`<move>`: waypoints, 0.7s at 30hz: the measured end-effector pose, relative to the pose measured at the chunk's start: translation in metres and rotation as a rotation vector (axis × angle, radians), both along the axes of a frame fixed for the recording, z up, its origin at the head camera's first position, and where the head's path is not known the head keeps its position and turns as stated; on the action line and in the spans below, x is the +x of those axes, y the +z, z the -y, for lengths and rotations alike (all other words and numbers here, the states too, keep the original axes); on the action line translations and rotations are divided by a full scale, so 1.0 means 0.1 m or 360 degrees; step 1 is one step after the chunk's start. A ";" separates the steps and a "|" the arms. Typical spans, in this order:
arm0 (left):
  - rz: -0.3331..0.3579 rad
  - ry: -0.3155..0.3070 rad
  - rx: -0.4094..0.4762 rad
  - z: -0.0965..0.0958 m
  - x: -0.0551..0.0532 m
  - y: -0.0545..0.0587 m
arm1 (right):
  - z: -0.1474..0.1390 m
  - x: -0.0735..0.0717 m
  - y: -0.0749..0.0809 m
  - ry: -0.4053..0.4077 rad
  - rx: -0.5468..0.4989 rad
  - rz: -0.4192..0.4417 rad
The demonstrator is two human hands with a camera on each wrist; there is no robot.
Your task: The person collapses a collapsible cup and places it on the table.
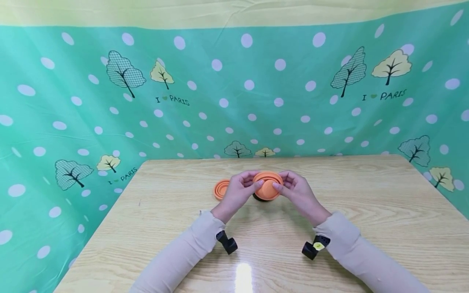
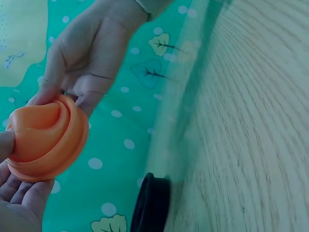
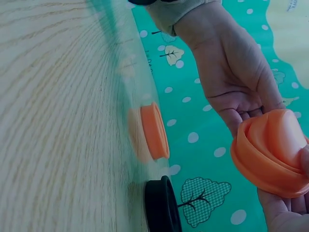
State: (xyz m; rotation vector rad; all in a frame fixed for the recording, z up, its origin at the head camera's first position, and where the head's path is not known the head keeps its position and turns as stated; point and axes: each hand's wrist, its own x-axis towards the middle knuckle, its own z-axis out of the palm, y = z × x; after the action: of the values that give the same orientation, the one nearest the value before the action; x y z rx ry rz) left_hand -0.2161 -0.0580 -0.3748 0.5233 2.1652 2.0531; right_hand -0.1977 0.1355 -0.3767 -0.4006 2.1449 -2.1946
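Both hands hold an orange collapsible silicone cup (image 1: 268, 192) with ringed folds, raised above the table. My left hand (image 1: 239, 189) grips its left side, and my right hand (image 1: 298, 194) grips its right side. Each thumb presses on the face turned toward me, while the other fingers curl behind the rim. In the left wrist view the cup's soft middle (image 2: 36, 128) bulges and is creased to one side. The right wrist view shows the same lopsided bulge (image 3: 275, 133). Below the cup a round black ring-like piece (image 1: 261, 198) lies on the table, mostly hidden in the head view.
A second orange ringed piece (image 1: 221, 189) lies flat on the table, left of the black piece and partly behind my left hand. The wooden table (image 1: 176, 219) ends at a green dotted curtain (image 1: 205, 93). A black camera (image 1: 228, 243) hangs under each wrist.
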 end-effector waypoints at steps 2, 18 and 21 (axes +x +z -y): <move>-0.0017 0.0012 0.0008 0.00 0.00 0.00 | 0.00 -0.01 -0.01 0.0006 -0.0014 0.0007; -0.0097 -0.0121 -0.0258 0.01 0.02 -0.04 | -0.01 -0.02 -0.04 0.0149 0.0162 0.0001; -0.0083 -0.0126 -0.0268 0.00 0.04 -0.03 | -0.01 -0.02 -0.05 0.0168 0.0218 -0.0015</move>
State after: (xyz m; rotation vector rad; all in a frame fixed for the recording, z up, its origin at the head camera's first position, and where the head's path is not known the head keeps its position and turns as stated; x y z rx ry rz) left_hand -0.2123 -0.0585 -0.3781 0.6367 2.2809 1.8167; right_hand -0.2000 0.1365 -0.3820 -0.5044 2.2076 -1.9814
